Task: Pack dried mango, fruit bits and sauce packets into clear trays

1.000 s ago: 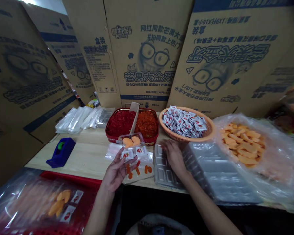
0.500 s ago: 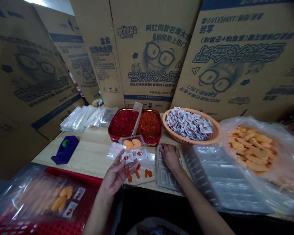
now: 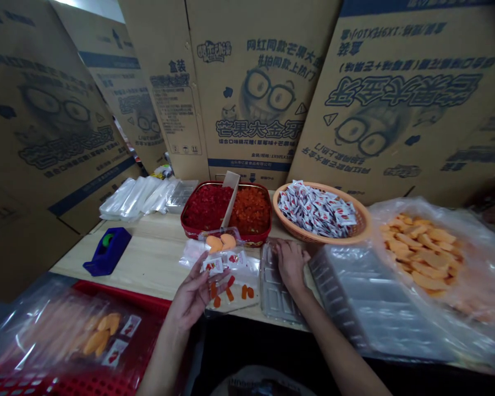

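Note:
My left hand [image 3: 192,300] is closed at the left edge of a clear plastic tray, its thumb beside a white sachet [image 3: 213,266]. The tray carries two rounded orange pieces [image 3: 221,242] and another sachet [image 3: 236,258]. Beneath it, small orange and red pieces [image 3: 247,292] lie on a clear sheet or tray. My right hand [image 3: 291,265] rests on the far end of a second clear tray [image 3: 277,300], fingers bent and apart, with nothing visible in them. Behind both hands stands a red two-part container [image 3: 256,238] of red and orange bits.
An orange basket [image 3: 365,226] of sachets stands behind stacked clear trays [image 3: 379,308]. A bag of orange slices [image 3: 424,247] sits at right. At left are a blue tape dispenser [image 3: 109,252], plastic bags [image 3: 136,197] and a red crate [image 3: 144,305]. Cardboard boxes [image 3: 268,146] wall the back.
My right hand has shifted slightly right along the far end of its tray, its fingers now more spread. My left hand and its tray have barely moved.

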Available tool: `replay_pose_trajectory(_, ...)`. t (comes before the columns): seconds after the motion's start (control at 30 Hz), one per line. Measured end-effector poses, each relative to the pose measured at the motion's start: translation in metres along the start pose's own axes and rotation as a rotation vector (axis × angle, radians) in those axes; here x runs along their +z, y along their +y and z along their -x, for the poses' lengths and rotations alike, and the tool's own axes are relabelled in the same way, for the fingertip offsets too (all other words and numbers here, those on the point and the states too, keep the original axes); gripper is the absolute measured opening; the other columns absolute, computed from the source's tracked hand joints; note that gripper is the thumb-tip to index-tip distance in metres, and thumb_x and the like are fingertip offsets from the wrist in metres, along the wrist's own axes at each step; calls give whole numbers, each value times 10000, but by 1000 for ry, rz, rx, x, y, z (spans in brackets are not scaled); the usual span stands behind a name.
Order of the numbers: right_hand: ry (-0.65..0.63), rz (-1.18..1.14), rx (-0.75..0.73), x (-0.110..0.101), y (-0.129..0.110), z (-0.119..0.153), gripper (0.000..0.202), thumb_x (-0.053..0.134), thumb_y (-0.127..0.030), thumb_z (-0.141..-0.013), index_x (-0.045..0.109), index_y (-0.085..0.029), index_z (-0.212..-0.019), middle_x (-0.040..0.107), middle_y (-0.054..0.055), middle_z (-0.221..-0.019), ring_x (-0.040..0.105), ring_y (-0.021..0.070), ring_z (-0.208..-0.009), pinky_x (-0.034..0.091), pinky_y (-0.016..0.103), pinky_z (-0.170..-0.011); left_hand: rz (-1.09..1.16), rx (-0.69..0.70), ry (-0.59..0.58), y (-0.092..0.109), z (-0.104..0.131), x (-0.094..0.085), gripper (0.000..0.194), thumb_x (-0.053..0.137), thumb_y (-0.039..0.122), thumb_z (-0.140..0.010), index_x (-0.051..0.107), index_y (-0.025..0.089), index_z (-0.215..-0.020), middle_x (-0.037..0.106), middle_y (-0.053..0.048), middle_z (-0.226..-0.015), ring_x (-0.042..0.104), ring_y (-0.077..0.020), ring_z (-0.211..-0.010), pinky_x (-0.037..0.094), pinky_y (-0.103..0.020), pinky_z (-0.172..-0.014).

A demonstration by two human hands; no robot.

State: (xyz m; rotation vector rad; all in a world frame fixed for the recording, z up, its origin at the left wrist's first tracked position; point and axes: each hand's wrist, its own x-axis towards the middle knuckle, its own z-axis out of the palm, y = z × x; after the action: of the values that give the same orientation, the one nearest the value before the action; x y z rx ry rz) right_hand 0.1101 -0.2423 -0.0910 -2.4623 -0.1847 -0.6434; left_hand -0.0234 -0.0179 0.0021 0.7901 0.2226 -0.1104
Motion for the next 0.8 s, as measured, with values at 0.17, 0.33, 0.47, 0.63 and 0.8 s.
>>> replay_pose_trajectory(0.17, 80, -172, -30, -36, -9, -9, 418, 234, -379, -919, 526, -143, -736, 518, 65, -791, 429, 188, -832, 234, 352, -803, 3, 16, -17, -3, 1, 0, 661, 507, 118, -822, 203, 270, -1389, 601, -81, -1031, 520, -269, -1098, 328, -493, -983)
replay_pose_trajectory(0.33, -236, -562, -205, -77, -49, -38, 409, 247, -441, -919, 411, -165, -665, 449, 10, -673, 438, 136, -690, 305, 276, -705, 12, 9, -53, -8, 0, 0, 665, 541, 157, -810, 225, 276, -1384, 593, -82, -1047, 528, -269, -1085, 318, -493, -981)
replay_pose_trajectory(0.47, -324, -219, -353, -76, -109, -54, 400, 240, -379, -939, 510, -160, -738, 537, 43, -804, 459, 159, -783, 277, 306, -700, 51, -12, -77, -18, -1, 5, 599, 529, 192, -824, 273, 282, -1359, 568, -82, -1099, 534, -261, -1073, 327, -489, -970)
replay_pose_trajectory(0.63, -267, 11, -478, -44, -150, -53, 323, 319, -357, -921, 570, -154, -897, 537, 106, -932, 422, 232, -876, 267, 356, -711, 98, -23, -114, -33, -5, 13, 501, 479, 372, -851, 330, 268, -1317, 476, -111, -1255, 537, -273, -1061, 363, -486, -932)
replay_pose_trajectory(0.8, -234, 77, -505, -24, -152, -49, 305, 374, -362, -901, 576, -134, -918, 531, 118, -935, 417, 238, -876, 299, 361, -710, 75, 40, -112, -40, -9, 17, 614, 608, 267, -776, 317, 273, -1316, 492, -97, -1240, 551, -255, -1041, 382, -458, -921)
